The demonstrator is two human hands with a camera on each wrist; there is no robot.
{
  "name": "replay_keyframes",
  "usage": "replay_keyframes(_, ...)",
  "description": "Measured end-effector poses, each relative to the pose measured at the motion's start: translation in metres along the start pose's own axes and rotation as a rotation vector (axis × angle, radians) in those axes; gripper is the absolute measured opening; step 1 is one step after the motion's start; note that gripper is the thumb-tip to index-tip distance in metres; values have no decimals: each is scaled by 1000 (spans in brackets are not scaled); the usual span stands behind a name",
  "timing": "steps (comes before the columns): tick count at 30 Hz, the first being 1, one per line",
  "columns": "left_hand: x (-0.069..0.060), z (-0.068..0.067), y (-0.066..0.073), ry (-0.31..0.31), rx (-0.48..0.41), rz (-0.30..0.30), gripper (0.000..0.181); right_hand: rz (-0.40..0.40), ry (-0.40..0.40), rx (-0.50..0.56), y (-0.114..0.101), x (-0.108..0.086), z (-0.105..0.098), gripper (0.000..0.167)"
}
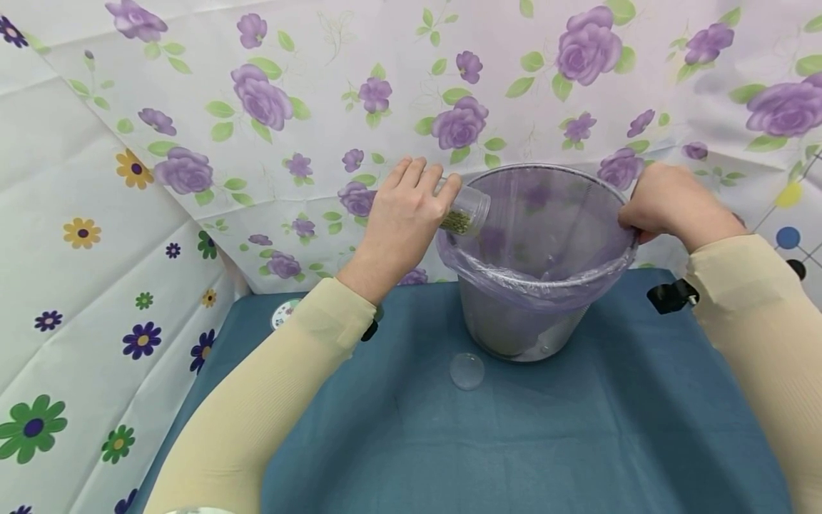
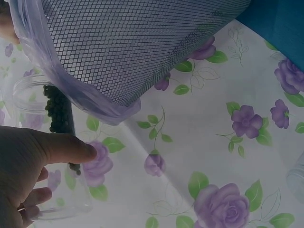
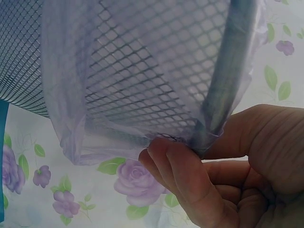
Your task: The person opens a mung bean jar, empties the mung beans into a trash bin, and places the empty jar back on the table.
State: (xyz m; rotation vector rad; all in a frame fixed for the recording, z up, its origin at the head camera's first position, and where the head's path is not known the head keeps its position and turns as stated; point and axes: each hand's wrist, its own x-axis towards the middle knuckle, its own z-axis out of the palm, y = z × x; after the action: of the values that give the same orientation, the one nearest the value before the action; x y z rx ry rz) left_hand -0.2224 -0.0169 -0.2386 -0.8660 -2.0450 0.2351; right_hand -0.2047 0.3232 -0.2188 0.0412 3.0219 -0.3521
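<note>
My left hand (image 1: 411, 218) grips a clear plastic jar (image 1: 477, 205), tilted on its side with its open mouth at the left rim of a wire-mesh wastebasket (image 1: 514, 341). Small green beans (image 2: 59, 111) lie along the lower side of the jar. A thin purple bin bag (image 1: 536, 294) lines the basket and folds over its rim. On the far right side, my right hand (image 1: 668, 203) pinches the basket's rim and the bag, thumb and fingers on either side, as the right wrist view shows. The basket's bottom inside is hidden.
A clear round lid (image 1: 467, 371) lies on the blue tablecloth (image 1: 514, 442) in front of the basket. Behind my left forearm is a partly hidden round white item (image 1: 285, 313) with a colourful print. Flower-patterned sheeting (image 1: 321, 93) rises directly behind the basket.
</note>
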Motion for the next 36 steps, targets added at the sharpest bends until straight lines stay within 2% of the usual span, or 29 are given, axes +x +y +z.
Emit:
replay_keyframes(16, 1, -1, 1, 9, 2, 1, 28, -3, -3, -9, -1, -1, 0, 18)
replay_keyframes(23, 2, -1, 0, 16, 2, 10, 29, -23, 13, -62, 0, 0, 0, 19)
replay_keyframes(36, 2, 0, 0, 33, 14, 20, 29, -15, 7, -31, 0, 0, 0, 21)
